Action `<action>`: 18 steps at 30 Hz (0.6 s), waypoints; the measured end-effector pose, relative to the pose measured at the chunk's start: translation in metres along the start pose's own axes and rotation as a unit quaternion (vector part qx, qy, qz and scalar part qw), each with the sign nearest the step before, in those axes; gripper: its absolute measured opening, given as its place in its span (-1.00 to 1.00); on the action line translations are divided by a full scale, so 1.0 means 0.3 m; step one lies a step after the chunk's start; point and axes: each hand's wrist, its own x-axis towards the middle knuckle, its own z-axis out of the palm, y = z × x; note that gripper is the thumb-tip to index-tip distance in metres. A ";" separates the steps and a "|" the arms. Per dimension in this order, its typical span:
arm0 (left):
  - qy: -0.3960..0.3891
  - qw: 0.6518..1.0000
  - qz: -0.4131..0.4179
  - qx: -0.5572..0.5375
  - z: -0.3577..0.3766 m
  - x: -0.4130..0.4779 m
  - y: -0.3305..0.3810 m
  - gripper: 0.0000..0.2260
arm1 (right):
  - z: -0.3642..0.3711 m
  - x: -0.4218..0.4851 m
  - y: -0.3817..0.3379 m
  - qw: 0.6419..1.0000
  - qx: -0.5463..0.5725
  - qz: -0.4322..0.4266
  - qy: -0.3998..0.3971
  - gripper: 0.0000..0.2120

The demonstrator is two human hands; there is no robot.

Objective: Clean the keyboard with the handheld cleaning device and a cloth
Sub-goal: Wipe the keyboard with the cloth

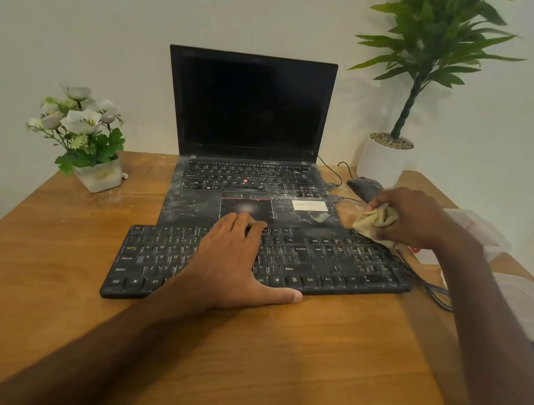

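On the wooden table point(54, 244), the left hand point(228, 264) lies flat, fingers straight, across the dusty keyboard point(335, 266) before the laptop point(250, 107). At the keyboard's far right corner, the right hand point(413, 219) clutches a bunched cloth point(376, 221).

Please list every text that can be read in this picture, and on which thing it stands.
"Ctrl": keyboard, bottom-left key.
"Shift": key above it.
"Caps Lock": next key up.
"Alt": bottom row.
White sticker on the laptop: too blurred.
Slanted logo beside it: too blurred.
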 end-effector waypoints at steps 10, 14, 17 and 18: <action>0.011 1.000 0.007 0.006 0.011 0.001 -0.007 0.20 | -0.010 -0.103 -0.016 1.000 0.020 0.006 -0.015 -0.58; 0.008 1.000 0.007 0.013 0.008 0.001 -0.006 0.22 | 0.018 -0.098 -0.017 0.998 0.044 0.028 0.046 -0.71; 0.009 1.000 0.006 0.010 0.010 0.000 -0.006 0.22 | 0.048 -0.105 -0.037 0.999 0.033 0.025 0.021 -0.83; 0.010 1.000 0.005 0.010 0.010 0.001 -0.007 0.22 | 0.047 -0.110 -0.049 0.999 0.028 0.030 0.020 -0.81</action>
